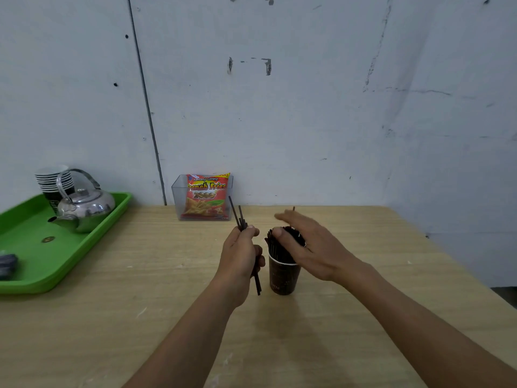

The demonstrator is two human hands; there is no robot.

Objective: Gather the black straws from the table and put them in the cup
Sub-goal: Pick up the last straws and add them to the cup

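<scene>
Left hand [240,253] gripped a small bundle of black straws [237,215], upright, just beside the cup [282,278]. Right hand [310,245] lay open, fingers straight, over the straws already crowding that cup. Judged risk: forcing the bundle in could tip the light cup on the surface [167,275] or spill straws. Clear box [179,197] held a snack packet [205,197]; green tray [28,247] carried a kettle [86,208] and stacked cups [53,177].

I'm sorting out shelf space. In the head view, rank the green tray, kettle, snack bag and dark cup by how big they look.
1. Green tray, largest, though cut off at the left edge.
2. Kettle.
3. Snack bag.
4. Cup, smallest, though nearest the camera.
</scene>
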